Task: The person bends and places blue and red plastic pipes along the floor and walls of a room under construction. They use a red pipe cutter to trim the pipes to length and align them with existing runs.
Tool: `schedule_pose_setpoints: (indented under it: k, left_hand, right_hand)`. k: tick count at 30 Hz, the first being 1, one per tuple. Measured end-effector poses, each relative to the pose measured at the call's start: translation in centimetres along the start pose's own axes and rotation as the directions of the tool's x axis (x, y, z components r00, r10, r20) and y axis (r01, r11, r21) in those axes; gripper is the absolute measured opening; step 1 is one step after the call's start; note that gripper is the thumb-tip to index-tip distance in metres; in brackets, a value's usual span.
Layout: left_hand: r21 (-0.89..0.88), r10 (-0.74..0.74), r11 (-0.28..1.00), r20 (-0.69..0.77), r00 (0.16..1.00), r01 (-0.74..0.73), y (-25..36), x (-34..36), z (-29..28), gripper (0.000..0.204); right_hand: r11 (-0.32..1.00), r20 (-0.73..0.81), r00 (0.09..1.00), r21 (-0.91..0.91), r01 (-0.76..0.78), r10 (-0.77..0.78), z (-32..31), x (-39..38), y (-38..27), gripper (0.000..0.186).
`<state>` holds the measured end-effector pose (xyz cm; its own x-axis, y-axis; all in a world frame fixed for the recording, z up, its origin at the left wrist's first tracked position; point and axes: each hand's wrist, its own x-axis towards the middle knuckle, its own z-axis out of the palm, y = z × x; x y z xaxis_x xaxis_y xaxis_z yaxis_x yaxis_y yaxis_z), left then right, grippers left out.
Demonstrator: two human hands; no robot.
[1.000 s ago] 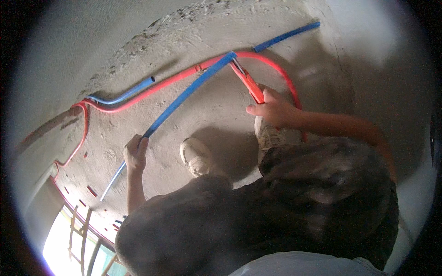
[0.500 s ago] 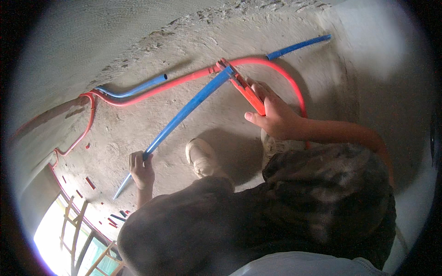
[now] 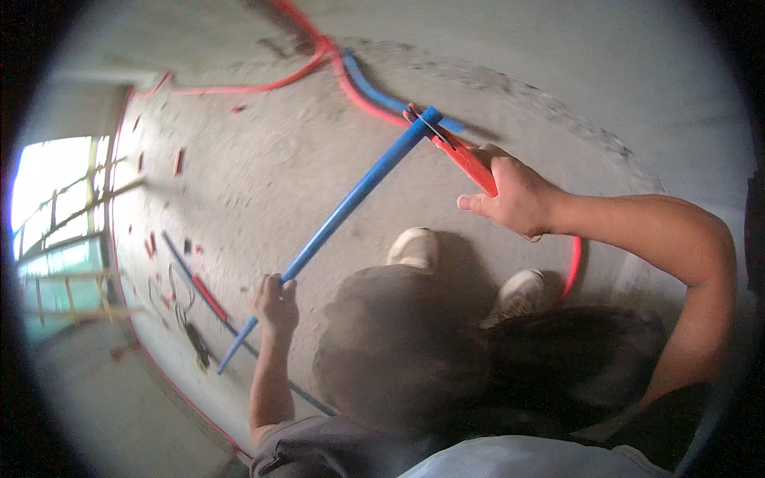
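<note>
A long blue plastic pipe (image 3: 351,203) slants in front of me, from lower left to upper right. My left hand (image 3: 276,307) is closed around it toward its lower end, which sticks out past the fist. Red-handled pipe cutters (image 3: 468,164) sit in my right hand (image 3: 519,197), the fingers wrapped round the handles. The jaws of the cutters are at the pipe's upper end, with a short stub showing beyond the blade. Whether the blade has entered the pipe cannot be made out.
Red conduit (image 3: 275,84) runs along the wall base, beside a bent blue pipe (image 3: 368,90). Red scraps (image 3: 178,162) and a dark blue pipe with a red section (image 3: 209,296) lie on the rough floor at left. A wooden frame (image 3: 76,199) stands by a bright window. My shoes (image 3: 413,248) are below.
My view has swung left, bringing in more of the window and the floor scraps. Both hands keep their hold, and the cutters stay at the pipe's upper end.
</note>
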<state>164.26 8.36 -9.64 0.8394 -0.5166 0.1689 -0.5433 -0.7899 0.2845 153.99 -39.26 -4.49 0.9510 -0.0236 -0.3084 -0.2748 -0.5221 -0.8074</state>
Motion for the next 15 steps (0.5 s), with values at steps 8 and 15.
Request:
schedule_pose_setpoints:
  k: [8,15]
  left_hand:
    - [0.248,-0.511,0.831,-0.014,0.859,0.498,-5.8,-18.4,-5.6,0.029]
    - [0.463,-0.682,0.637,-0.033,0.730,0.616,-5.0,-31.7,-14.3,0.036]
  right_hand:
    - [0.964,0.416,0.875,0.190,0.183,-0.248,23.5,16.1,-0.3,0.070]
    - [0.953,0.610,0.736,0.248,0.175,-0.294,40.5,14.7,-6.6,0.055]
